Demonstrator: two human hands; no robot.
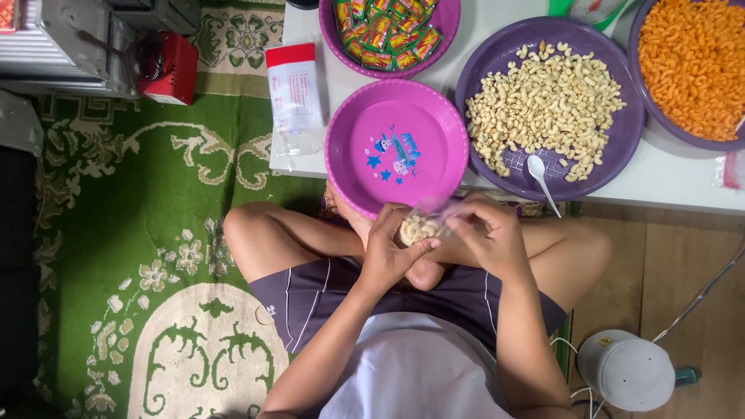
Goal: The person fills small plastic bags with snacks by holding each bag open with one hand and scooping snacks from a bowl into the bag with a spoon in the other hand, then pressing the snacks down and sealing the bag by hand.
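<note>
Both hands meet over the lap, just below frame centre. Left hand (388, 252) is closed around a small clear bag (423, 226) of pale puffed snacks, thumb pressed across its lower side. Right hand (493, 237) pinches the bag's open top from 3 o'clock, fingers bunched narrow. The bag sits between the two hands, partly filled, off the surface and above the crossed legs.

Surface (667, 174) is a low white one running across the top of the frame. At 12 o'clock from the bag: an empty pink plate (361, 151) with a blue cartoon print, its near rim overhanging the surface edge, just above the hands. At 1 o'clock: a purple plate (621, 136) heaped with the same pale snacks, a white spoon (539, 177) lying at its near rim. Far at 2 o'clock: a plate of orange snacks (694, 62), cut by the frame. At 12, further up: a plate of small green-red-yellow packets (384, 31).

A stack of clear bags with a red header (293, 89) lies at 11 o'clock on the surface's left end. Green patterned rug (124, 233) at 9 o'clock, red box (172, 68) at 10. White round appliance (625, 368) on the floor at 4 o'clock.
</note>
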